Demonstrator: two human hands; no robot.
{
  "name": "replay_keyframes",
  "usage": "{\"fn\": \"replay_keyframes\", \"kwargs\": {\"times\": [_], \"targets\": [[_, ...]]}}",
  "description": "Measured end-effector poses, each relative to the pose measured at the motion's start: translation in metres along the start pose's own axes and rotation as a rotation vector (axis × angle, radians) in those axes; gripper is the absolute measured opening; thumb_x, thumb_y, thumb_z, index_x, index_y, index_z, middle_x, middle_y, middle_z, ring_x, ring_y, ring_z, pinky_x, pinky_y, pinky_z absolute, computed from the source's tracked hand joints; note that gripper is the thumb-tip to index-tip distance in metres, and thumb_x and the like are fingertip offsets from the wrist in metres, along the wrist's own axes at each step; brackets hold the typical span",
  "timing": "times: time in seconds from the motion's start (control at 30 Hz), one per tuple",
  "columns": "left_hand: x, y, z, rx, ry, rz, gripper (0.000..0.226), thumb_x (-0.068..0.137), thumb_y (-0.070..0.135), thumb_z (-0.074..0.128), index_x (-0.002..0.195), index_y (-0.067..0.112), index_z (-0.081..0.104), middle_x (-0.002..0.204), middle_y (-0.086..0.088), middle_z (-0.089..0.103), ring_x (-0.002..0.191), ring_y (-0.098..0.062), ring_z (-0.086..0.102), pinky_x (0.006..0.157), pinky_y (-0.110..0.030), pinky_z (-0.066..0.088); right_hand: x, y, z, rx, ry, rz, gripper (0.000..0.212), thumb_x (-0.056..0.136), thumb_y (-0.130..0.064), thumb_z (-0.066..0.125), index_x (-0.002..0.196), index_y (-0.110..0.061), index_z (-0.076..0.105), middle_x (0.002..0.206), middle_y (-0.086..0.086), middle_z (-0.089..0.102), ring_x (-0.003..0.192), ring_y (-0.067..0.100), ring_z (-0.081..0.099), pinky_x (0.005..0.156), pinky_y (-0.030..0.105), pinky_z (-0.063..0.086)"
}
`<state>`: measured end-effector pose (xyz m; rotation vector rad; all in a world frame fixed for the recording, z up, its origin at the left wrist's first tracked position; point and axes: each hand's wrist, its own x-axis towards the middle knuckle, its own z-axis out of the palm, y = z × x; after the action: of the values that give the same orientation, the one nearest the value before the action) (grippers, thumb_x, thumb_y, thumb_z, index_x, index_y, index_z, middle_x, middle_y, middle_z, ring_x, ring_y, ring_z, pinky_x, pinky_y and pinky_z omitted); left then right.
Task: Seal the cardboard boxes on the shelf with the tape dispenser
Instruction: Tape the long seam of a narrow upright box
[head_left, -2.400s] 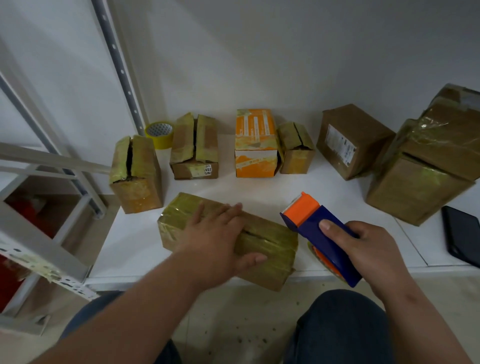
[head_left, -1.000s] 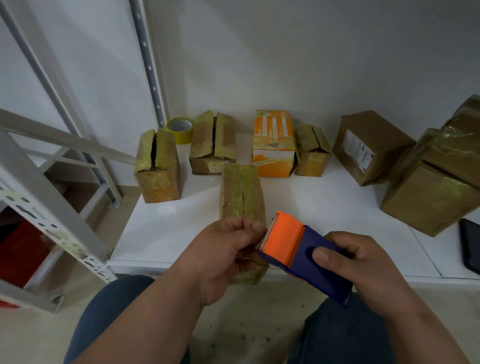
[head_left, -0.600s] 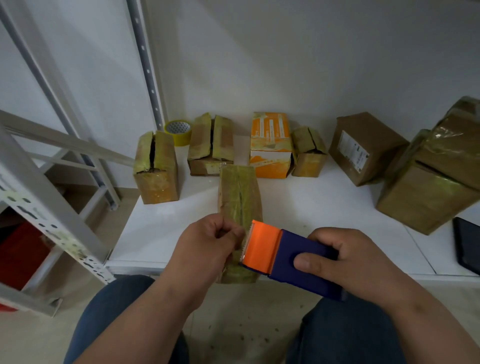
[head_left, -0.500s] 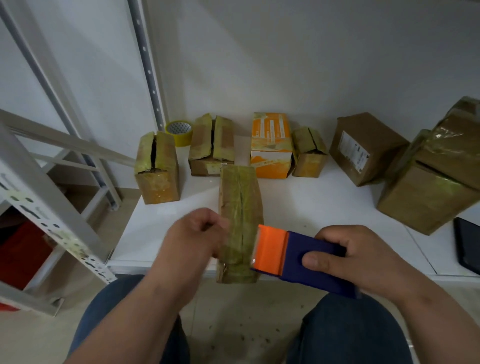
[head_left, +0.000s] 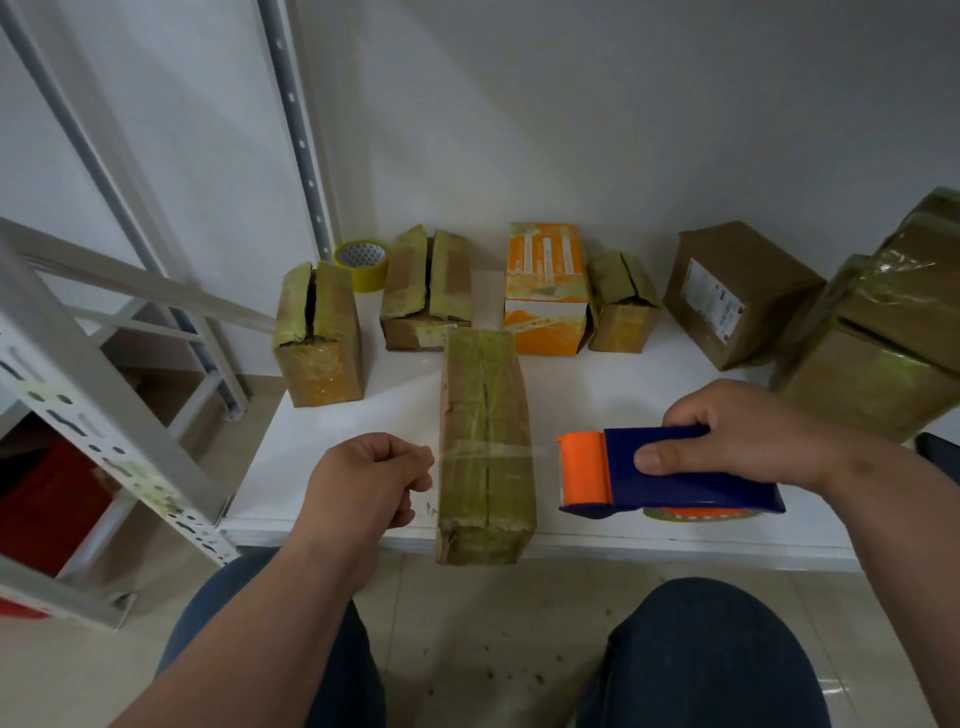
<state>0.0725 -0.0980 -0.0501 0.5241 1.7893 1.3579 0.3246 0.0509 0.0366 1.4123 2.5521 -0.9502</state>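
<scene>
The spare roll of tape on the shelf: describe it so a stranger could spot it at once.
Start at the white shelf and follow it to its back left corner, by the perforated grey upright. There, behind and between the two leftmost cardboard boxes, sits the tape roll. It is the only round thing in that row: a small yellow ring with a whitish core, among brown boxes.

8 cardboard boxes (head_left: 485, 436), 1 tape dispenser (head_left: 670, 473), 1 tape roll (head_left: 362, 262), 2 hands (head_left: 363, 480).

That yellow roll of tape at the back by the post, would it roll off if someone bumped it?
Probably not: the yellow tape roll lies flat on the shelf, so it would likely slide. It looks light and rigid.
</scene>
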Motion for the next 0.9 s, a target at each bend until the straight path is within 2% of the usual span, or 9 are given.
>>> {"fn": "replay_keyframes", "kwargs": {"times": [0.2,0.63,0.77,0.9], "targets": [[0.002,-0.008,0.001,0.007,0.017,-0.036,0.014,0.087,0.012,0.069,0.076,0.004,0.070,0.053,0.001,0.062,0.050,-0.015,0.046,0.054,-0.029,0.047,0.011,0.004,0.002,0.006,-0.071,0.020,0.054,0.057,-0.065,0.064,0.081,-0.018,0.071,0.074,0.000,0.072,0.067,0.015,0.070,0.060,0.022,0.051],[0.006,-0.017,0.003,0.019,0.016,-0.117,0.016,0.089,0.015,0.068,0.078,0.003,0.071,0.060,-0.004,0.065,0.053,-0.016,0.047,0.051,-0.028,0.045,0.028,0.010,0.011,-0.038,-0.131,0.029,0.056,0.058,-0.068,0.062,0.084,-0.019,0.070,0.078,-0.001,0.072,0.071,0.015,0.070,0.063,0.022,0.052],[0.007,-0.022,0.003,0.016,0.008,-0.157,0.017,0.090,0.014,0.068,0.080,0.002,0.072,0.059,-0.005,0.065,0.049,-0.015,0.045,0.046,-0.025,0.042,0.032,0.011,0.017,-0.053,-0.143,0.041,0.053,0.061,-0.068,0.062,0.083,-0.020,0.069,0.079,-0.001,0.071,0.071,0.014,0.069,0.062,0.022,0.051],[0.007,-0.027,0.005,0.020,0.013,-0.151,0.017,0.089,0.015,0.069,0.079,0.001,0.072,0.061,-0.009,0.065,0.046,-0.014,0.043,0.043,-0.024,0.040,0.036,0.014,0.024,-0.056,-0.147,0.049,0.039,0.073,-0.061,0.067,0.081,-0.023,0.067,0.076,-0.004,0.070,0.070,0.012,0.068,0.060,0.020,0.047]]}}
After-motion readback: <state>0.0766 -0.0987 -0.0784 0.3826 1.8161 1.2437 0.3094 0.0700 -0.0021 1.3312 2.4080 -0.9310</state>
